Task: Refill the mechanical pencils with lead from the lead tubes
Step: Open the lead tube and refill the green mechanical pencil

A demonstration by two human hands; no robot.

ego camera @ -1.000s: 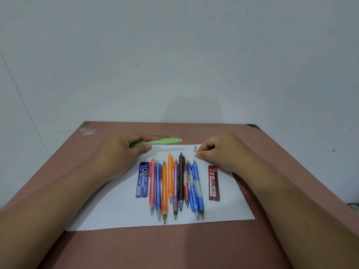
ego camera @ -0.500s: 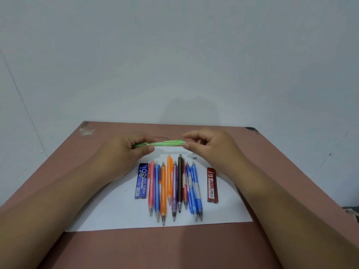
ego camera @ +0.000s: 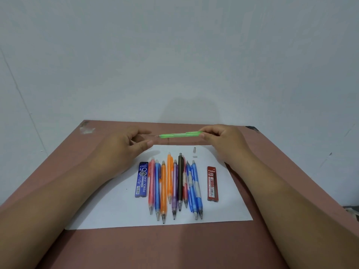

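A green mechanical pencil is held level above the far edge of the white paper. My right hand pinches its cap end. A thin lead sticks out of its tip toward my left hand, whose fingers are loosely curled with thumb and forefinger apart. The lead's end runs in between them; whether they hold it is unclear. Several coloured pencils lie side by side on the paper. A blue lead tube lies left of them and a red lead tube right of them.
Two small pale parts, a cap and a bit, lie on the paper behind the pencils. The brown table ends at a plain wall at the back. Its right edge drops off near my right forearm.
My right hand took the green pencil by its cap end and drew it to the right. My left hand let go of the barrel and now sits at the tip, where a lead shows.
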